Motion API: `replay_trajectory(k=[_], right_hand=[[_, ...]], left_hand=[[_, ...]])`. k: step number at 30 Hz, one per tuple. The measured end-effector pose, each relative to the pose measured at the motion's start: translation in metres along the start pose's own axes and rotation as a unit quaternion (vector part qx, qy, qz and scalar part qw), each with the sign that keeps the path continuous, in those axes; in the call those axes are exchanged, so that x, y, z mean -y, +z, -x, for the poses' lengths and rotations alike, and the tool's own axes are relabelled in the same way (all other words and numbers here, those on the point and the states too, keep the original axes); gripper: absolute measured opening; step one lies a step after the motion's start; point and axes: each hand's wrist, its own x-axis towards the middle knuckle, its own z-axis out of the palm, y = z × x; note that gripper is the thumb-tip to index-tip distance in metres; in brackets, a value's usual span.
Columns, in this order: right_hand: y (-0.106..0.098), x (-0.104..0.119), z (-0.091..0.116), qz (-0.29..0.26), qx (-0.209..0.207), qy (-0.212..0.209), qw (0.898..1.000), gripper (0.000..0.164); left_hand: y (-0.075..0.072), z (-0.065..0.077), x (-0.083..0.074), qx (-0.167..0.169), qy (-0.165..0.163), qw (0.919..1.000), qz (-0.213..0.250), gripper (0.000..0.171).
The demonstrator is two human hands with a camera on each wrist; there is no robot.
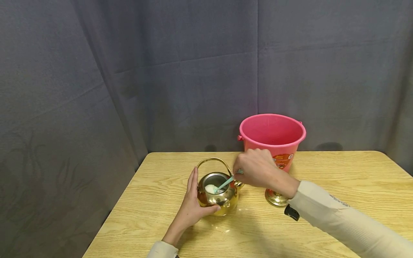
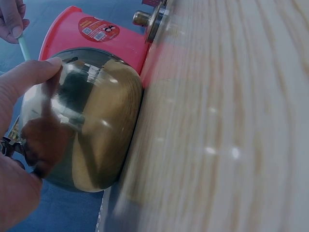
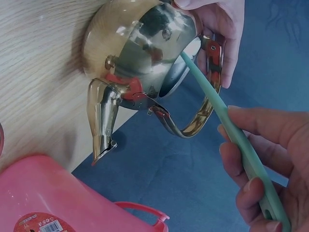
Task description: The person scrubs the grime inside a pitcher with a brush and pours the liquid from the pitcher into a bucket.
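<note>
On the wooden table stands a shiny gold teapot point(image 1: 230, 203), its mouth uncovered and its hoop handle raised. My left hand point(image 1: 191, 206) holds the teapot's near left side, with the thumb across the front and the fingers along the flank. In my right hand point(image 1: 256, 168) is the mint-green handle of a cleaning brush point(image 3: 231, 126), gripped between thumb and fingers above the spout side. The brush slants down into the teapot's mouth, where a white rounded part point(image 1: 211, 189) shows; the rest of its head is hidden inside.
A pink bucket point(image 1: 273, 130) stands behind and to the right of the teapot. Lying flat near the bucket's foot is a gold lid point(image 2: 155, 23), knob upward, partly covered by my right forearm in the head view. Grey curtains point(image 1: 193, 89) hang behind the table.
</note>
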Motion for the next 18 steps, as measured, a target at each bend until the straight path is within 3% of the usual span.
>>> replay_trajectory(k=[18], right_hand=[[-0.0007, 0.0013, -0.0002, 0.007, -0.006, 0.007, 1.000, 0.013]], left_hand=[[-0.0006, 0.0000, 0.0006, -0.002, 0.005, 1.0000, -0.003, 0.132]])
